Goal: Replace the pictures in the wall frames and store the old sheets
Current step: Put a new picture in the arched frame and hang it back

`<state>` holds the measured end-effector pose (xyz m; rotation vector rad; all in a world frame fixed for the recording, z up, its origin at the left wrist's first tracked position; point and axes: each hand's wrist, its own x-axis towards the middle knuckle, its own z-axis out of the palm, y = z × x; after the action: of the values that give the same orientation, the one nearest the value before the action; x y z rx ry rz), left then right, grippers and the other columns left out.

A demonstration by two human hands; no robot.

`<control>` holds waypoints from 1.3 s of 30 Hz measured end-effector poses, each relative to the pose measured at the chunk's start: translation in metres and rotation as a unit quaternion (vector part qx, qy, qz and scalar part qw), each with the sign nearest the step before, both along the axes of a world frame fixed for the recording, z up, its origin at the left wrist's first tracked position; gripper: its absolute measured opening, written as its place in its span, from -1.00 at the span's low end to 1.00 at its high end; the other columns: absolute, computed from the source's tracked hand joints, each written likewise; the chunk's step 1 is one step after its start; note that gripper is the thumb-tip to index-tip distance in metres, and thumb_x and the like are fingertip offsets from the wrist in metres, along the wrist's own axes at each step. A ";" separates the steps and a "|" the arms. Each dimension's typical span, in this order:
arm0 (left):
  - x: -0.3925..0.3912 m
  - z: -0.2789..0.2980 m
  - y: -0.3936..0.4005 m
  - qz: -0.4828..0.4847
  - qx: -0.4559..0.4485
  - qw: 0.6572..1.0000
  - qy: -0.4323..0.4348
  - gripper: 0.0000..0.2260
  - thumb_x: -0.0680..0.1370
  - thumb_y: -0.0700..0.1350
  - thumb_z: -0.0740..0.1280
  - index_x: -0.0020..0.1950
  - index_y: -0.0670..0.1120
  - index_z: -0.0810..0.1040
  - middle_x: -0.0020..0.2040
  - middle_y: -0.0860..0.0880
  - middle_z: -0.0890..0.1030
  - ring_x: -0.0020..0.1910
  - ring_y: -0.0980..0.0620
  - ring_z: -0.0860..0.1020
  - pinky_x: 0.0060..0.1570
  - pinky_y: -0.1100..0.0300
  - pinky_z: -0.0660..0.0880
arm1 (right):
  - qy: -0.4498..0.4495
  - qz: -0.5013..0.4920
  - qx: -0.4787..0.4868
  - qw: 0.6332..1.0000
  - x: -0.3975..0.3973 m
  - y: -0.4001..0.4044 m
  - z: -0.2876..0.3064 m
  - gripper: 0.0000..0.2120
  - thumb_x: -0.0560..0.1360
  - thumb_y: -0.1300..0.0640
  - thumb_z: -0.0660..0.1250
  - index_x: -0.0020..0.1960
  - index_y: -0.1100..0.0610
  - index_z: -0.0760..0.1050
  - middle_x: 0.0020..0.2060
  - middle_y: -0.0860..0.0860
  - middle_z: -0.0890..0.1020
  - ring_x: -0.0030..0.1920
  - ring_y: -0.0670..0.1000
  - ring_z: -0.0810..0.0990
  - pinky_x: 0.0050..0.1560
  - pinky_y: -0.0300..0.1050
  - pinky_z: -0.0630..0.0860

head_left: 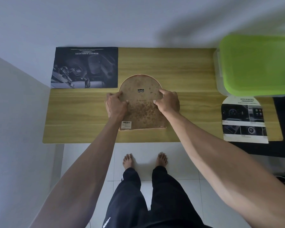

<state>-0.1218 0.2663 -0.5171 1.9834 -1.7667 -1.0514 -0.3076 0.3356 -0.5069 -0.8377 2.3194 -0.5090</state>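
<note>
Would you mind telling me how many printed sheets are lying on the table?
2: a dark sheet at the far left corner, and an arch-shaped sheet at the right edge below the green-lidded box. Others may be hidden.

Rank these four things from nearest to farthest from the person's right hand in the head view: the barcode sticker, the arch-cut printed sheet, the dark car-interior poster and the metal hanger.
From the right hand:
1. Metal hanger, just to its left on the frame back.
2. Barcode sticker, frame's lower left corner.
3. Arch-cut printed sheet, table's right end.
4. Dark car-interior poster, far left corner.
</note>
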 end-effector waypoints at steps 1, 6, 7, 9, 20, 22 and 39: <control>0.000 -0.001 0.001 0.004 -0.001 1.000 0.006 -0.48 0.48 -0.11 0.52 0.42 -0.05 0.53 0.22 -0.13 0.46 0.20 -0.12 0.50 0.31 -0.03 0.47 | 0.013 0.001 0.008 1.000 0.001 0.000 0.001 -0.41 0.48 0.03 0.49 0.48 -0.14 0.42 0.30 0.08 0.48 0.21 0.14 0.56 0.14 -0.06 0.48; 0.000 -0.001 0.004 0.035 0.007 0.999 0.033 -0.50 0.51 -0.11 0.49 0.44 0.04 0.51 0.21 -0.12 0.46 0.18 -0.10 0.49 0.25 0.05 0.48 | 0.038 0.006 0.021 0.999 0.004 0.000 0.002 -0.40 0.48 -0.02 0.50 0.47 -0.19 0.41 0.29 0.07 0.50 0.21 0.17 0.58 0.14 0.02 0.52; 0.001 -0.002 0.004 0.032 0.009 0.999 0.034 -0.50 0.51 -0.09 0.49 0.45 0.06 0.50 0.21 -0.11 0.46 0.19 -0.10 0.50 0.24 0.04 0.48 | 0.036 0.008 0.022 0.999 0.004 0.000 0.002 -0.40 0.48 -0.03 0.50 0.47 -0.19 0.40 0.29 0.08 0.50 0.21 0.17 0.58 0.14 0.02 0.51; 0.003 -0.003 0.003 0.020 0.016 0.999 0.032 -0.49 0.52 -0.06 0.48 0.46 0.08 0.48 0.21 -0.11 0.46 0.19 -0.12 0.51 0.24 0.02 0.50 | 0.021 0.018 0.028 0.999 0.002 0.000 0.003 -0.36 0.47 -0.02 0.51 0.50 -0.18 0.37 0.32 0.08 0.48 0.24 0.16 0.56 0.16 0.01 0.51; 0.016 0.016 0.002 -0.165 0.141 0.975 -0.054 0.01 0.33 -0.20 0.63 0.61 0.09 0.10 0.37 -0.19 0.20 0.28 -0.23 0.40 0.27 -0.11 0.52 | -0.065 0.121 0.078 0.987 -0.012 0.037 0.009 -0.01 0.39 0.17 0.58 0.62 -0.16 0.08 0.41 0.11 0.30 0.29 0.13 0.50 0.07 -0.16 0.40; 0.018 0.015 0.005 -0.199 0.136 0.968 -0.067 0.02 0.33 -0.22 0.62 0.60 0.11 0.06 0.37 -0.19 0.18 0.29 -0.26 0.38 0.22 -0.18 0.54 | -0.065 0.125 0.084 0.986 -0.008 0.041 0.008 0.03 0.39 0.16 0.59 0.63 -0.17 0.04 0.43 0.13 0.27 0.31 0.17 0.49 0.11 -0.12 0.43; 0.034 0.012 0.013 -0.269 0.106 0.954 -0.076 -0.08 0.46 -0.20 0.53 0.64 0.05 0.03 0.34 -0.24 0.23 0.09 -0.15 0.40 -0.01 0.06 0.59 | -0.065 0.133 0.141 0.979 -0.001 0.039 0.010 0.12 0.39 0.14 0.60 0.63 -0.19 -0.11 0.49 0.18 0.21 0.34 0.20 0.47 0.30 0.01 0.47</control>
<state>-0.0875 0.2794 -0.5046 1.7714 -2.4589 -1.3200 -0.3088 0.3746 -0.4970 -0.9258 2.0561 -0.1114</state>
